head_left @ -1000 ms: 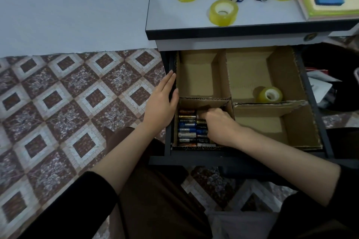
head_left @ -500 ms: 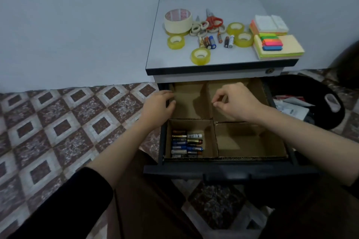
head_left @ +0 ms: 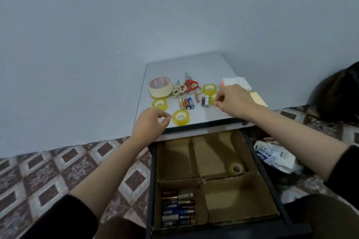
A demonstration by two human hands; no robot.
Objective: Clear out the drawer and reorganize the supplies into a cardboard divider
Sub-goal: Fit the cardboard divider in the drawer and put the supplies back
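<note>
The left hand [head_left: 150,124] hangs over the front left corner of the surface [head_left: 194,64], its grip loosely curled and empty, fingertips just beside a yellowish clear tape roll [head_left: 181,117]. The right hand [head_left: 234,102] hovers over the right side, its grip likewise loosely curled with nothing seen in it, and partly covers another clear tape roll [head_left: 213,97].

Four such rolls lie on the surface, and a fifth [head_left: 235,168] sits in the far right compartment of the cardboard divider [head_left: 240,198]. The divider fills the open drawer [head_left: 152,180] with four compartments. The near left one holds batteries [head_left: 177,208] laid in two columns; their labels are too blurred to read or to count surely.

Up top lie six loose batteries [head_left: 186,103], one big masking tape roll [head_left: 160,87] with unreadable red print inside its core, several small masking rolls [head_left: 179,91], one pair of red-handled scissors [head_left: 190,84] and sticky-note pads [head_left: 238,82].
</note>
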